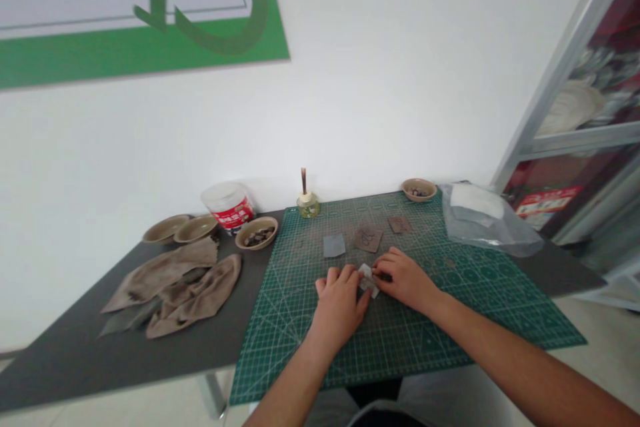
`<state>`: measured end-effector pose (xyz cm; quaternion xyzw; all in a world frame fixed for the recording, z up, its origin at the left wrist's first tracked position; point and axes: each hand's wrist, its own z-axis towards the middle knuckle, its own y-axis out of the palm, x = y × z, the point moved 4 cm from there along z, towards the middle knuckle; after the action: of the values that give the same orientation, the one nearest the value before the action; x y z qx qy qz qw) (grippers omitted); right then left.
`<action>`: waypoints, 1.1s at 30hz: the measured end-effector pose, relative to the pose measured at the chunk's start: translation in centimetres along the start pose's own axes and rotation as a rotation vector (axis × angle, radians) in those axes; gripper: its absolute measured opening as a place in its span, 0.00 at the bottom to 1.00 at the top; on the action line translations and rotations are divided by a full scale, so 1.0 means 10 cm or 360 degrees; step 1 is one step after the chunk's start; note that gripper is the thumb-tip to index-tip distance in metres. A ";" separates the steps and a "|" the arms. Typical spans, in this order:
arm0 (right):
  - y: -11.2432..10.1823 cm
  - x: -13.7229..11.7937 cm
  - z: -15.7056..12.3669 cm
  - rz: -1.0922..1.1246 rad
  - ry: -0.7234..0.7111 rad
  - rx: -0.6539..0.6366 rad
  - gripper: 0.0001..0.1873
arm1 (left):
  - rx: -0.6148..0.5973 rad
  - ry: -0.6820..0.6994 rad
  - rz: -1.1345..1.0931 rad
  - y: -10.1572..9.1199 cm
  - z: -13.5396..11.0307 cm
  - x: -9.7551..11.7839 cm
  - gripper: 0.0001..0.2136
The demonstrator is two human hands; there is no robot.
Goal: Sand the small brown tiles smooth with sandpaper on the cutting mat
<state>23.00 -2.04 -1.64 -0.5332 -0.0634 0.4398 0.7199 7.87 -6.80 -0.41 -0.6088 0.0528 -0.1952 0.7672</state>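
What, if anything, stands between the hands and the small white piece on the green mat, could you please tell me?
Nothing visible does: the left hand and right hand are both at the small white piece, fingers apparently touching it. The grey square lies beyond them.

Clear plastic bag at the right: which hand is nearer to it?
Right. The right hand is left of the plastic bag and closer to the table's front; the left hand is farther left.

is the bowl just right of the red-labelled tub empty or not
Not empty: the bowl holds a number of small dark pieces. Too blurred to tell what they are.
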 end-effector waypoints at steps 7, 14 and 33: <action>-0.02 0.04 0.03 0.0002 -0.0002 0.0004 0.04 | -0.0022 -0.0018 0.0016 -0.02 -0.01 0.01 0.11; -0.05 0.04 0.01 0.0025 -0.0034 0.0000 0.04 | -0.0077 -0.0045 -0.0011 -0.05 0.00 0.04 0.12; -0.01 -0.01 -0.01 0.0029 -0.0140 -0.0036 0.06 | -0.0031 -0.0076 -0.0011 -0.06 -0.02 0.05 0.11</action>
<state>23.08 -2.22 -1.55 -0.5220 -0.0951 0.4685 0.7064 8.17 -7.27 0.23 -0.6210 0.0344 -0.1826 0.7615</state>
